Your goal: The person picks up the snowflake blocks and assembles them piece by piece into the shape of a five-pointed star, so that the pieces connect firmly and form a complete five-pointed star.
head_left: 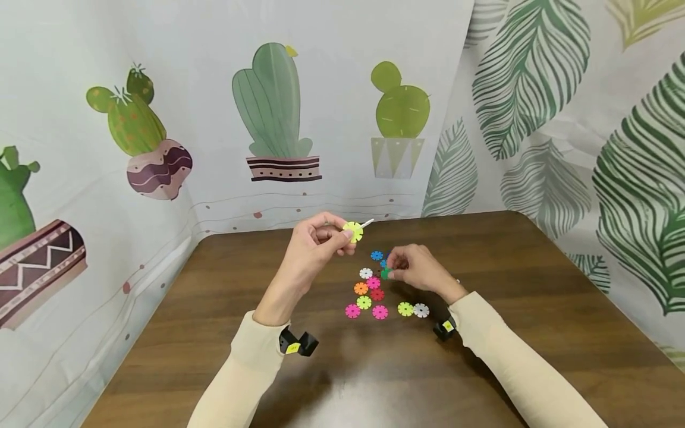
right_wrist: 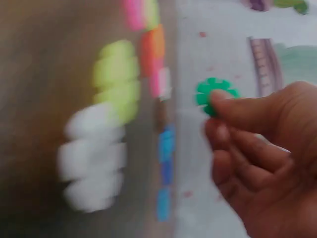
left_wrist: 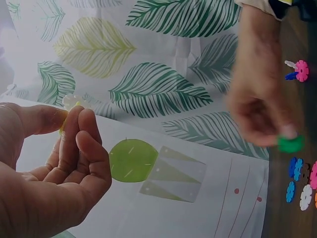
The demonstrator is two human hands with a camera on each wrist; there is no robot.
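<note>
- Closest of all are two cream sleeves (head_left: pixel 241 368), reaching over the near part of the table (head_left: pixel 214 285).
- The left hand (head_left: pixel 313 246) pinches a yellow piece (head_left: pixel 353 230), round like a flower with little slots, up above the table toward its far edge. The thumb and first finger press together on it, and the other fingers bend loosely.
- A white piece (head_left: pixel 367 223) pokes out sideways behind the yellow piece; I can't tell just how they join.
- The right hand (head_left: pixel 420 266) holds a green piece (right_wrist: pixel 207 94) tight between thumb and finger, with its other fingers bent in. The green piece is right by two blue pieces (head_left: pixel 377 255); I can't tell if it touches the table.
- A bunch of flat pieces lies about halfway between the table's left and right edges. The blue pieces are at the far end. Nearer come white, brown, pink, orange, red and yellow ones, then two pink pieces (head_left: pixel 380 312).
- Toward the table's right edge from them, another yellow one and a white one (head_left: pixel 421 310) lie side by side.
- In the left wrist view, a pink piece (left_wrist: pixel 301 71) has a white bit and a blue bit poking out, well apart from the bunch.
- Behind the table hangs a cloth (head_left: pixel 342 89) with cactus and leaf pictures.
</note>
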